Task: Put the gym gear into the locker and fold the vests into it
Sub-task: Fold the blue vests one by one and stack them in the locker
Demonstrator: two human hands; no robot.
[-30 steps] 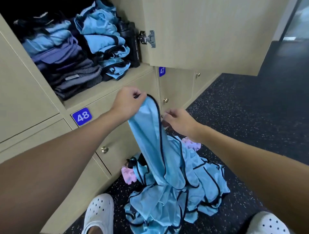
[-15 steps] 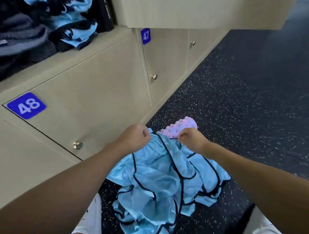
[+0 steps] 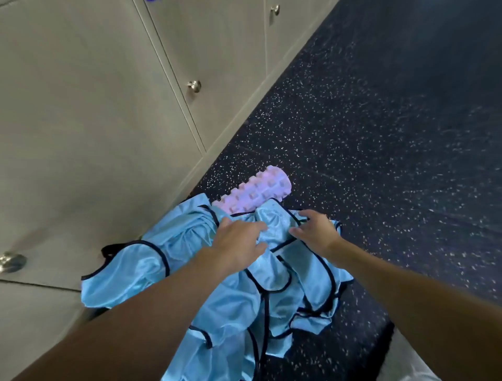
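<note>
The lower end of the pink ridged foam roller [image 3: 260, 189] is buried under the heap of light blue vests [image 3: 231, 299], so only its upper part and rounded end show; the vests, edged in dark trim, are so crumpled over one another that how many lie there cannot be told, and the bottom edge cuts the heap off; both forearms cover part of the cloth as well. The left hand [image 3: 239, 242] lies on top of the heap with fingers spread and fairly straight, pressing on the fabric; the right hand [image 3: 315, 231] sits just beside it, the two apart with a fold of vest between them, its fingers bent over a trimmed edge, though whether it pinches the cloth or only rests there is hard to make out. A pale blurred shape [image 3: 407, 361] in the lower right corner is cut off and cannot be identified; a sliver of a blue tag [image 3: 153, 0] at the top edge is too cropped to read. The heap and roller lie on a dark rubber floor [image 3: 380, 136] flecked with white, close against the foot of a row of beige locker doors [image 3: 95, 108]; the doors in view are closed, each with a small round metal knob, one [image 3: 194, 86] at mid height, one [image 3: 275, 10] further along, and one [image 3: 11, 261] blurred at the left edge.
</note>
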